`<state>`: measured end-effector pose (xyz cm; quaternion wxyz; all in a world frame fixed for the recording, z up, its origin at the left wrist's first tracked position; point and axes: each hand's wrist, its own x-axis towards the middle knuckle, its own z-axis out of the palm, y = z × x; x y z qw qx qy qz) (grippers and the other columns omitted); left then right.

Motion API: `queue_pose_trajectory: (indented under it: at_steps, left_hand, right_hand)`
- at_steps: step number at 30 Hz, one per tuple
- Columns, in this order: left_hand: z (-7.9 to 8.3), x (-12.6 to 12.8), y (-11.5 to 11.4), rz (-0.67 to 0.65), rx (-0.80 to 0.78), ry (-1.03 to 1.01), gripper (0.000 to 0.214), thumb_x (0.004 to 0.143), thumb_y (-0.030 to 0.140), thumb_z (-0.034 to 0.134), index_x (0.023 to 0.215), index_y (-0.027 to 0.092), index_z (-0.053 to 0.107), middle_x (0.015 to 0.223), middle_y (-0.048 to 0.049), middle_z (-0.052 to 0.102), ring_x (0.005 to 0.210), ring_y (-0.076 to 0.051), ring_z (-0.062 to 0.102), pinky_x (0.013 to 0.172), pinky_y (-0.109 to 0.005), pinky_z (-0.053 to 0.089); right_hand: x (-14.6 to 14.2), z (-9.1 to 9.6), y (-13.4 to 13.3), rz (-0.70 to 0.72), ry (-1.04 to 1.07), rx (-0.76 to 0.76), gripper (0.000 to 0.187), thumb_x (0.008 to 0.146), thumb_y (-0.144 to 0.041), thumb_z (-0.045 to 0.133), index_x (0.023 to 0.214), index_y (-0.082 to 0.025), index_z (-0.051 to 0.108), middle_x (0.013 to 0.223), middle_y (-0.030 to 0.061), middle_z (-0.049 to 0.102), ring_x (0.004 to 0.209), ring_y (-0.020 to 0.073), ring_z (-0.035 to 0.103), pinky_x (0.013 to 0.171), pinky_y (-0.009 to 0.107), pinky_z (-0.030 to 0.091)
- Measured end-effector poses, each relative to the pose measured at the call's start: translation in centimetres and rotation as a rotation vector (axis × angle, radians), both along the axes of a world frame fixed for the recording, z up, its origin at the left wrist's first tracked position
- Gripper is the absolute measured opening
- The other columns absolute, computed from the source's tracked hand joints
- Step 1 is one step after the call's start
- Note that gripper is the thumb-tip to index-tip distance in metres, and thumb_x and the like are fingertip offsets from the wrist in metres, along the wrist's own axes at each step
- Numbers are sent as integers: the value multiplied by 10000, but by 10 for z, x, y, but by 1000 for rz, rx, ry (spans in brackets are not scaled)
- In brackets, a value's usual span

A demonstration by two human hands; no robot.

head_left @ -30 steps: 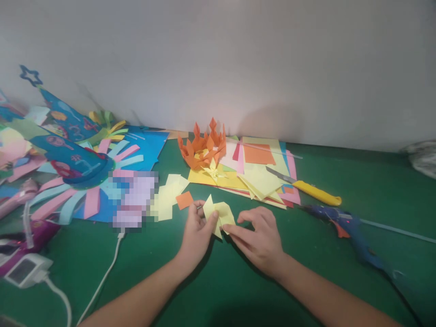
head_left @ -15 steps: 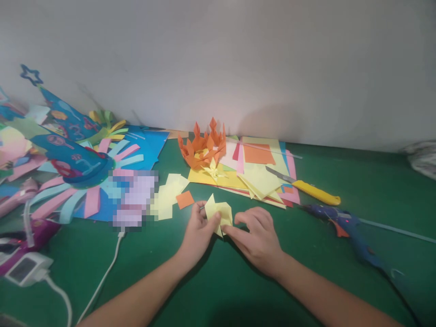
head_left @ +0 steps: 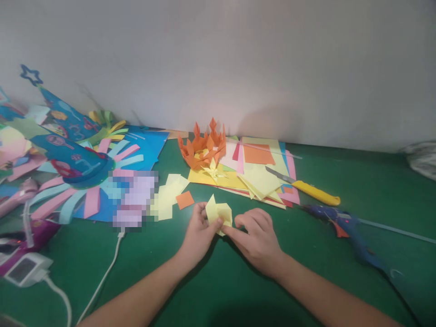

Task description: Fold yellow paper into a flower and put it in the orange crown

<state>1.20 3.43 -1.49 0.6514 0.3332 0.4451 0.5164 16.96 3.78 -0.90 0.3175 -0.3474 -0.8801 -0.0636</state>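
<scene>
A pale yellow piece of folded paper [head_left: 218, 212] is held between my hands above the green table [head_left: 190, 290]. My left hand [head_left: 200, 231] is closed on its left side, with the thumb pressed on the front. The index finger of my right hand [head_left: 257, 234] touches the paper's lower edge by my left thumb; its other fingers are curled, and part of its grip is hidden. Just beyond the paper lie a small orange paper square [head_left: 185, 200] and several pale yellow paper pieces [head_left: 166, 200]. Farther back, a yellow paper star flower [head_left: 213, 170] rests before an orange folded-paper crown [head_left: 202, 152].
A yellow utility knife [head_left: 316, 193] with its blade out and a blue glue gun [head_left: 350, 227] lie to the right. Stacked coloured paper [head_left: 262, 181] sits at the back. Blue cone hats [head_left: 78, 156], a purple glue gun [head_left: 41, 234] and white cables [head_left: 105, 277] occupy the left.
The paper's lower flap has been folded up slightly, and its lower point shows less. My left thumb and right index finger have come closer together. The other things have not moved.
</scene>
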Motion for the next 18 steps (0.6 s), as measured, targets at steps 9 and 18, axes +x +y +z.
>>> queue_pose_trajectory:
  at_steps: [9,18]
  left_hand:
    - [2,0,0,34,-25,22,363,706,275,693,900,201,395,822,21,600,738,-114,586,674,-233,455]
    - [5,-1,-3,62,43,155,358,700,283,696,880,221,393,734,48,585,649,-102,563,607,-207,443]
  right_hand:
    - [-1,2,0,-10,9,-20,170,854,-153,513,805,-254,640,717,13,538,743,164,446,742,331,332]
    - [5,-6,-1,49,397,-394,375,762,-324,567,1089,-207,427,1008,94,509,947,254,513,802,408,429]
